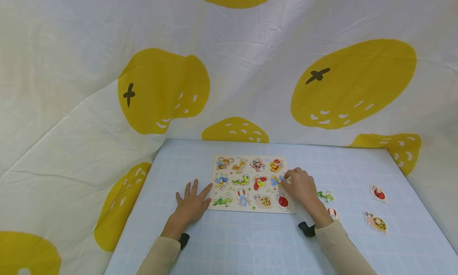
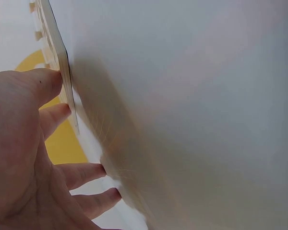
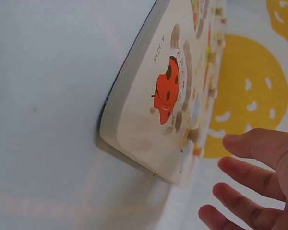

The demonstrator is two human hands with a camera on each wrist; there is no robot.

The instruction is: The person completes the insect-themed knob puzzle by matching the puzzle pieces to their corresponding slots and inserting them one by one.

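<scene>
A wooden insect peg puzzle board point(image 1: 252, 190) lies on the table in the head view. My left hand point(image 1: 191, 207) rests at its left edge with fingers spread. In the left wrist view, the thumb point(image 2: 50, 84) touches the board's side. My right hand point(image 1: 301, 187) is at the board's right side, fingertips by the blue winged-insect piece point(image 1: 276, 181). In the right wrist view its thumb and fingers point(image 3: 242, 175) are apart, with nothing visible between them. A red ladybug picture point(image 3: 167, 91) shows in a recess at the board's near right corner.
Right of the board lie loose pieces: a green grasshopper point(image 1: 325, 196), a red-horned beetle point(image 1: 332, 213) partly hidden by the right forearm, a ladybug point(image 1: 378, 193) and a snail point(image 1: 375, 222). A white sheet point(image 1: 250, 96) with yellow fruit shapes hangs behind the pale blue table point(image 1: 243, 243).
</scene>
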